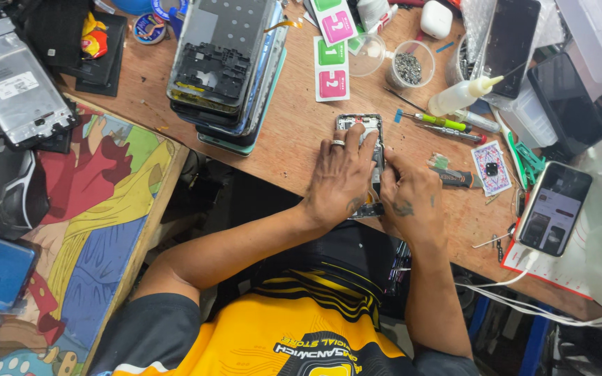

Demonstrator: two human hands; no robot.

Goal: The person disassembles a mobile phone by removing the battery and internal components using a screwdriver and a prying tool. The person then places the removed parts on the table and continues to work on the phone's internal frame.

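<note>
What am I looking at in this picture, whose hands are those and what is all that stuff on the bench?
This is one picture from a camera above a person, looking down on a wooden workbench. No machine here: just two bare hands. The left hand, with a ring, presses on a small opened phone with its back off. The right hand works at the phone's right edge; what it pinches is hidden. Around them lie a stack of stripped phone frames, a clear cup of tiny screws, a white squeeze bottle with a needle tip, a green-handled screwdriver and a lit phone on a white cable.
</note>
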